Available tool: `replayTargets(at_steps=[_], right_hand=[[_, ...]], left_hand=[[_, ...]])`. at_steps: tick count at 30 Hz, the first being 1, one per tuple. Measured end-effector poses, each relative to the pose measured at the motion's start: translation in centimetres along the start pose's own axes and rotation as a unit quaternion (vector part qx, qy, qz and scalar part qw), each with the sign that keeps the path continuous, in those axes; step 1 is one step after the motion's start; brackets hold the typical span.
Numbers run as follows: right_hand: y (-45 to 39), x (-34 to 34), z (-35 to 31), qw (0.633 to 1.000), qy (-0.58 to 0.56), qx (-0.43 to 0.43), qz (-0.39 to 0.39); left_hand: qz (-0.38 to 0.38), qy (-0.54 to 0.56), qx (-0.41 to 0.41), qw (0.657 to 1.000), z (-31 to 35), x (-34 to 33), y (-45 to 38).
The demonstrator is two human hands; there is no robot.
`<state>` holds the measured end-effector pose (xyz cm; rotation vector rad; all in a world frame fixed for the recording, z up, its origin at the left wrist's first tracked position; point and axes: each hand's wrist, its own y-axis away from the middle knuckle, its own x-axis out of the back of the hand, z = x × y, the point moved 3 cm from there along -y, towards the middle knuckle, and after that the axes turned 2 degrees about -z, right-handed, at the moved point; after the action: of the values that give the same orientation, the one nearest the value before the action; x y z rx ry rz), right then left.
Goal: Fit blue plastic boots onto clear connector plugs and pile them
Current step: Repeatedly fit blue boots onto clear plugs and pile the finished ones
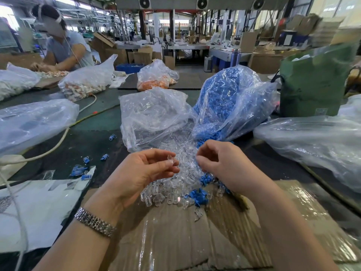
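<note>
Clear connector plugs [175, 184] lie in a loose heap on the counter [93, 137], spilling from the mouth of a clear plastic bag [154, 114] onto a sheet of cardboard [175, 235]. The left hand [144, 169] hovers just left of the heap, its grip pinched on one clear plug [170, 158] between thumb and fingertips. The right hand [220, 163] is over the heap's right edge, fingers curled inward; whether its grip holds anything I cannot tell. Blue boots [201, 194] are scattered through the heap's near and right side, and more fill the bag of blue boots [230, 102] just behind and right of the heap. Left of the heap, a few finished blue-and-clear pieces [80, 171] lie near a torn white sheet [39, 208]. Far behind the heap sit a bag of orange parts [154, 79], a green bag [312, 83], and a seated person [64, 47] working at the left end.
</note>
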<state>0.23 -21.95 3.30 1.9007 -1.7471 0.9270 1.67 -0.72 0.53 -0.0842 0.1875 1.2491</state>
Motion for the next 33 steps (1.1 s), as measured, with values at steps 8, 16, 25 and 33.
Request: replayTargets(at_steps=[8, 16, 25, 33], right_hand=[[-0.2, -1.4, -1.2, 0.979, -0.169, 0.108, 0.014], [0.1, -2.1, -1.7, 0.982, -0.063, 0.169, 0.055], [-0.2, -2.1, -1.4, 0.99, -0.093, 0.107, 0.021], [0.0, 0.9, 3.8, 0.927, 0.275, -0.253, -0.034]], left_hand=[[0.003, 0.036, 0.001, 0.999, 0.3, -0.5, 0.4], [-0.004, 0.011, -0.002, 1.0, 0.4, -0.7, 0.3], [-0.002, -0.011, -0.002, 1.0, 0.3, -0.8, 0.5], [0.004, 0.012, -0.014, 1.0, 0.4, -0.3, 0.4]])
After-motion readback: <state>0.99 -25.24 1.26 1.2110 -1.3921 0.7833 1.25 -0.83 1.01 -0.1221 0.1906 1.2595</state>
